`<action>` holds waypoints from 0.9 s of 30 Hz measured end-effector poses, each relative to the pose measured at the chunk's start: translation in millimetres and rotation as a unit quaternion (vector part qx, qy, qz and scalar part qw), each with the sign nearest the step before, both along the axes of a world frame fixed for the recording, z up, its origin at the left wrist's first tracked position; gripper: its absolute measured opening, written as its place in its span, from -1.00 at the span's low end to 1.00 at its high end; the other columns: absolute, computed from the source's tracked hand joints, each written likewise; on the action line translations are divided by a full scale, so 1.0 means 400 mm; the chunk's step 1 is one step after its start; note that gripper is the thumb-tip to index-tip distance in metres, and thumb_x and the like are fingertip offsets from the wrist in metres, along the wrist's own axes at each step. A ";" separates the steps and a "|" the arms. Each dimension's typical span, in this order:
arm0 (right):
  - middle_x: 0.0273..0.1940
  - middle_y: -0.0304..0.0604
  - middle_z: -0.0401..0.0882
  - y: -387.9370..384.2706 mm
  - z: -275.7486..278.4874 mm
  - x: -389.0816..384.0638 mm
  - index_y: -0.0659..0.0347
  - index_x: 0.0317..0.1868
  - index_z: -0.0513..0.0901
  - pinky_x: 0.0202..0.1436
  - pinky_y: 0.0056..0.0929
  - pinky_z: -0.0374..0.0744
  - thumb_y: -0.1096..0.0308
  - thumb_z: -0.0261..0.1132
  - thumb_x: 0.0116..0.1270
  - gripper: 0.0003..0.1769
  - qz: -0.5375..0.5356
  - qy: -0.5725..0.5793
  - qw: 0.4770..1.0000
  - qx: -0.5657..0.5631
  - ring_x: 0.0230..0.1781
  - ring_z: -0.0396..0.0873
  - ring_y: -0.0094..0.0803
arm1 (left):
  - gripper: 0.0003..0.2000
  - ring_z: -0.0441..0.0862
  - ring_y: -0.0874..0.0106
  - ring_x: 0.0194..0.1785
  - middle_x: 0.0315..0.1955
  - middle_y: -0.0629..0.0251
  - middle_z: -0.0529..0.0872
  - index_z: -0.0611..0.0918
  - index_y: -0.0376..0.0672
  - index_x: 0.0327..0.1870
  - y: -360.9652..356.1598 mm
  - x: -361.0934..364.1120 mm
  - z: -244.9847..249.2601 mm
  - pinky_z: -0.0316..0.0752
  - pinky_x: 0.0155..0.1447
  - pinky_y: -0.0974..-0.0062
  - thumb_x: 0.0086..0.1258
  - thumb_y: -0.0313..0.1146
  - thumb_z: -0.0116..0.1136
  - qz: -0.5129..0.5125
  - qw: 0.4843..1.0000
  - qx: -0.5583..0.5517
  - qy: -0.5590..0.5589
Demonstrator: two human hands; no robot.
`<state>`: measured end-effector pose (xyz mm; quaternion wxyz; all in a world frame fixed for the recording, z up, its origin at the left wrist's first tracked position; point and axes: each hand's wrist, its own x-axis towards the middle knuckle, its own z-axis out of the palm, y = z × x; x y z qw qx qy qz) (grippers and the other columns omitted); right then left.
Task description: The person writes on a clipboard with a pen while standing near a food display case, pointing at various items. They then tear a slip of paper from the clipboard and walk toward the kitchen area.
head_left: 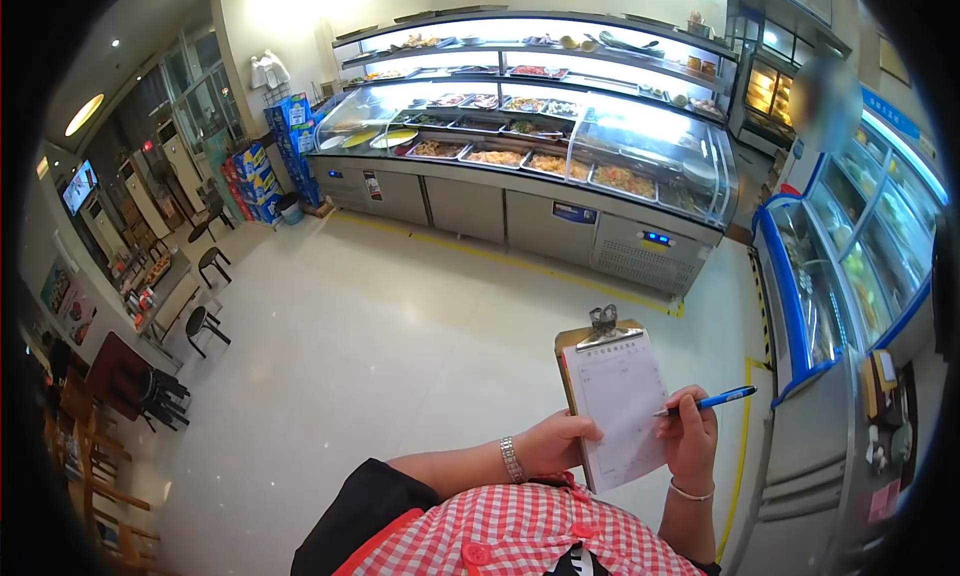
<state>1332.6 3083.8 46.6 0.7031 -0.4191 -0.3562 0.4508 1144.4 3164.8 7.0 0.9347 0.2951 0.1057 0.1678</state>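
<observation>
My left hand [558,442] grips the left edge of a wooden clipboard [566,340], thumb on top and fingers hidden beneath. A metal clip [604,321] at its top holds a pad of white printed paper [622,396]. Between the fingers of my right hand [690,441] is a blue pen [728,398], its tip at the paper's right side. The clipboard is held tilted in front of my red checked apron [520,526]. A watch [512,460] circles my left wrist, and a bracelet [692,494] my right.
Across the tiled floor [400,306] stands a refrigerated display counter [465,211] with trays of food. A blue-edged glass case [800,276] lines the right side. Stools [205,326] and a table [170,286] stand at left, near stacked boxes [258,181].
</observation>
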 end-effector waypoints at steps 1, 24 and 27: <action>-0.47 -0.30 0.50 0.061 0.007 0.027 0.22 -0.32 0.49 -0.47 -0.71 0.41 0.36 0.07 0.43 -0.84 0.007 -0.011 1.000 -0.012 -0.56 0.43 -0.65 | -0.45 0.40 0.16 0.22 0.18 0.03 0.41 0.25 -0.33 0.29 0.056 0.030 0.015 0.30 0.29 0.15 0.26 -0.38 0.03 0.009 0.999 -0.045 0.003; -0.43 -0.16 0.54 1.356 0.243 0.348 0.31 -0.33 0.50 -0.41 -0.66 0.46 0.65 0.15 0.16 -0.91 -0.014 -0.212 0.959 0.188 -0.51 0.47 -0.57 | -0.53 0.51 0.28 0.10 0.05 0.11 0.52 0.36 -0.34 0.19 1.277 0.308 0.044 0.44 0.17 0.28 0.25 -0.46 0.13 0.163 0.985 0.043 0.018; -0.45 -0.24 0.53 1.475 0.228 0.351 0.31 -0.35 0.52 -0.44 -0.71 0.40 0.61 0.20 0.16 -0.94 -0.019 -0.217 0.965 0.143 -0.50 0.45 -0.64 | -0.54 0.51 0.28 0.11 0.05 0.11 0.51 0.37 -0.34 0.18 1.373 0.324 0.060 0.44 0.17 0.29 0.25 -0.48 0.12 0.148 0.987 0.057 0.033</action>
